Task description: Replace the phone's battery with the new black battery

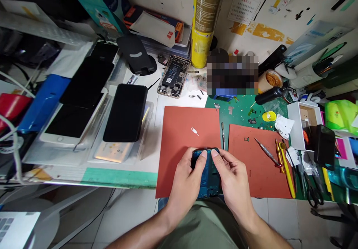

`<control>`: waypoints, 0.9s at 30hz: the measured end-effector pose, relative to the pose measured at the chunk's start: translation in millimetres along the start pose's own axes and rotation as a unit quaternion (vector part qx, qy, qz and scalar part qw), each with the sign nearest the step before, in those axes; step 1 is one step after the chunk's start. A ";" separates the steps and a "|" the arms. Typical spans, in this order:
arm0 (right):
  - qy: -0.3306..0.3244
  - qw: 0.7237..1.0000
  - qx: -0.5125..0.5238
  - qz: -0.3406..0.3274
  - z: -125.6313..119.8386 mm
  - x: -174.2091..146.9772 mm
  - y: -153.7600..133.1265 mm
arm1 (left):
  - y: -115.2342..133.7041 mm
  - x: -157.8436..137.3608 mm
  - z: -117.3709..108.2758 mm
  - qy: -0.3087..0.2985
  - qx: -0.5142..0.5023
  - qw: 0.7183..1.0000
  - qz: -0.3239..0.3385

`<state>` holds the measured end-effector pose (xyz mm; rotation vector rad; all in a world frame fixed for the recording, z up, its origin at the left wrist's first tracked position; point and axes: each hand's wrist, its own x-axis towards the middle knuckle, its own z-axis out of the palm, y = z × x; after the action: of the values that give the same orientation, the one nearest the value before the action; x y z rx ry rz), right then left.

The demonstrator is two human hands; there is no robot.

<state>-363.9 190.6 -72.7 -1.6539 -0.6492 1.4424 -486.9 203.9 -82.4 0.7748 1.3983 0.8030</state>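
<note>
Both hands grip a dark blue smartphone (208, 178) at the front edge of the left red mat (175, 144). My left hand (187, 176) is closed on its left side, the thumb lying near the top end. From the right, my right hand (233, 174) clasps it, that thumb also close to the top. The fingers beneath are mostly hidden. Beyond the phone, a SIM eject pin (194, 131) lies on the mat. A slim metal tool (223, 136) rests between the two mats, and a small SIM tray (246, 139) sits on the right red mat (243, 155).
An opened phone (173, 76) lies behind the mats. A black phone (125, 112) and other phones sit on plastic boxes at left. Screwdrivers (268, 152), yellow tweezers (286, 170) and scissors (313, 193) lie at right. A tall yellow spray can (205, 25) stands against the wall.
</note>
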 end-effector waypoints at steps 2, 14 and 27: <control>-0.005 1.000 0.007 0.002 -0.3 -0.4 -0.6 | -1.0 -0.4 -0.6 -0.001 -0.007 1.000 -0.001; 0.012 1.000 0.006 -0.006 -1.7 -9.3 1.8 | -8.3 0.8 -0.6 0.031 -0.050 0.998 -0.012; -0.080 0.994 -0.067 -0.038 -31.1 -16.4 7.8 | -6.0 -5.9 -5.1 0.051 -0.111 0.992 0.016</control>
<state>-338.2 165.5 -70.4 -1.6073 -0.9072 1.5139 -491.9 195.7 -84.5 0.5913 1.3615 1.0167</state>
